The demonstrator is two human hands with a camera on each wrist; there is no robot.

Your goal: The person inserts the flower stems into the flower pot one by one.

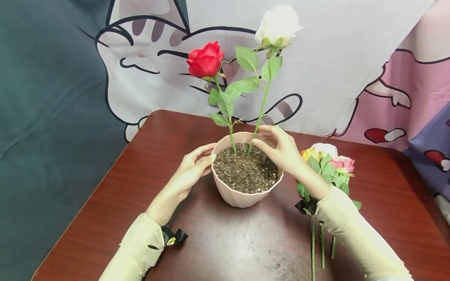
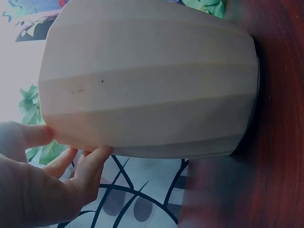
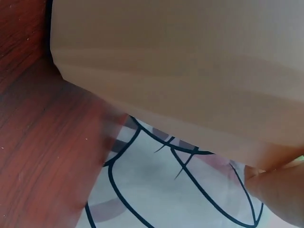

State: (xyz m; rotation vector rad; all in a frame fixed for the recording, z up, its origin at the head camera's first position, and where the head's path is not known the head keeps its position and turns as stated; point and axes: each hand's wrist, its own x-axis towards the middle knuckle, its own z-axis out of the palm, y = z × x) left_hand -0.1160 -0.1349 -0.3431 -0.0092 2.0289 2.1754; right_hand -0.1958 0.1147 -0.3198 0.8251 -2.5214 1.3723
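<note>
A pale pink flower pot [image 1: 242, 197] filled with dark soil [image 1: 242, 171] stands upright on the table. A red artificial rose [image 1: 205, 60] and a taller white artificial rose [image 1: 277, 27] rise from the soil, stems planted towards the back. My left hand [image 1: 191, 166] holds the pot's left rim, thumb at the edge; the left wrist view shows fingers against the faceted wall. Over the right back rim, my right hand [image 1: 277, 148] grips the pot, thumb close to the white rose's stem. Part of a right finger [image 3: 273, 190] touches the wall in the right wrist view.
Several loose artificial flowers [image 1: 328, 166], yellow, white and pink, lie right of the pot, partly under my right forearm. The reddish-brown table [image 1: 133, 187] ends before a cartoon-cat cloth [image 1: 140, 86] at the back. A dark green cloth [image 1: 45, 97] hangs at the left.
</note>
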